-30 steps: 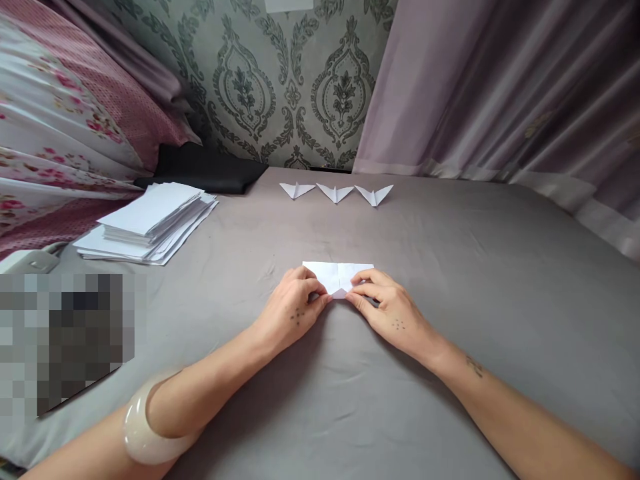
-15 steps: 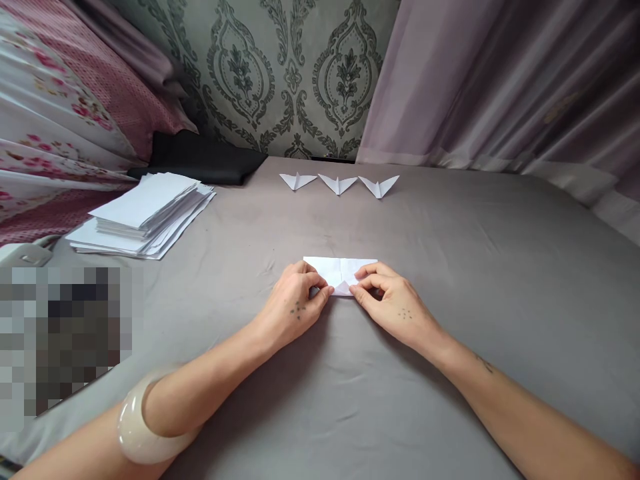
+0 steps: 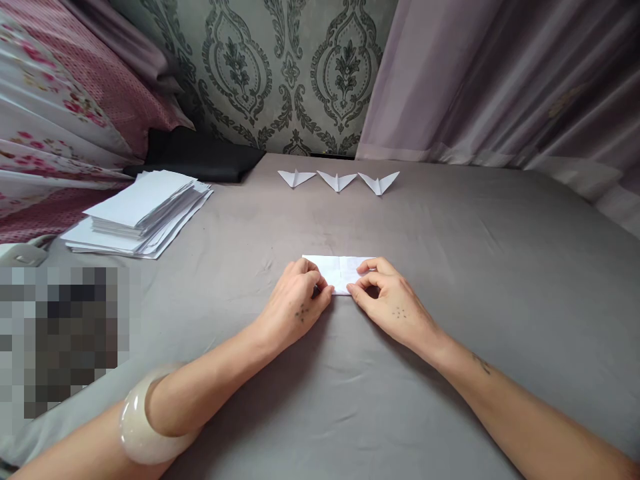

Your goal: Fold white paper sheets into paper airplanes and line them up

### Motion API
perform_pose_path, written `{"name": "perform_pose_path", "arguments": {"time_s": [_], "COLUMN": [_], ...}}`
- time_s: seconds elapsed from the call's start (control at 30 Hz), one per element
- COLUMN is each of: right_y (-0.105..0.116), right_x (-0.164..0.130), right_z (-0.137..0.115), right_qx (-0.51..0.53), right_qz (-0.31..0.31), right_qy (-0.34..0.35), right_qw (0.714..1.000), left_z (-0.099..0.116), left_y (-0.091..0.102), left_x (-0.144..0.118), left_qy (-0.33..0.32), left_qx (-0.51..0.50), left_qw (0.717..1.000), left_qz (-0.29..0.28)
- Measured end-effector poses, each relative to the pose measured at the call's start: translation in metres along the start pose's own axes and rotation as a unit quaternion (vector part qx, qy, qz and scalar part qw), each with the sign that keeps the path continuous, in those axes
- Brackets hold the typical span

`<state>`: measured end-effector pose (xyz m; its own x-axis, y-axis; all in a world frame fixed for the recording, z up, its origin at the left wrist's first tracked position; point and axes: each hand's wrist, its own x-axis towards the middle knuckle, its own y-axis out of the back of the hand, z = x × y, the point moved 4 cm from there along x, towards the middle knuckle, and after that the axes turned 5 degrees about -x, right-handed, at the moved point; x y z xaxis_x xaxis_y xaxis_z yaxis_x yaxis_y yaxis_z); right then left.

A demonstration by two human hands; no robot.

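A small folded sheet of white paper (image 3: 339, 272) lies on the grey cloth, with a crease running down its middle. My left hand (image 3: 301, 292) grips its near left corner between thumb and curled fingers. At the near right side, my right hand (image 3: 390, 291) has its thumb on the lower edge and its fingers bent over the right part. The fingers cover both ends of the sheet. Beyond it stand three folded paper planes in a row: a left one (image 3: 296, 179), a middle one (image 3: 338, 182) and a right one (image 3: 379, 183).
A stack of white paper (image 3: 137, 210) sits at the left. Behind it lies a black folded item (image 3: 200, 157). A floral curtain (image 3: 55, 113) hangs at the left and a mauve curtain (image 3: 450, 80) at the right. The grey cloth (image 3: 320, 400) is slightly wrinkled.
The small triangular flap at the paper's near edge no longer shows; that edge now looks straight. Both hands keep nearly the same place. The view has shifted slightly.
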<state>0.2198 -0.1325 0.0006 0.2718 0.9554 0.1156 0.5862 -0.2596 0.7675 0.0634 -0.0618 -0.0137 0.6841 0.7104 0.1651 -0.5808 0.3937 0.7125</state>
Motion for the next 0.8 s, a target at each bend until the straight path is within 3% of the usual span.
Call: {"name": "perform_pose_path", "arguments": {"time_s": [0.8], "right_y": [-0.0017], "right_x": [0.0020], "right_z": [0.0010], "right_qx": [-0.002], "right_qz": [-0.011], "right_qy": [0.009], "right_qw": [1.000], "left_z": [0.0071], "left_y": [-0.0003], "left_x": [0.0057], "left_qy": [0.024], "left_qx": [0.033], "left_qw": [0.999], "left_qz": [-0.008]}}
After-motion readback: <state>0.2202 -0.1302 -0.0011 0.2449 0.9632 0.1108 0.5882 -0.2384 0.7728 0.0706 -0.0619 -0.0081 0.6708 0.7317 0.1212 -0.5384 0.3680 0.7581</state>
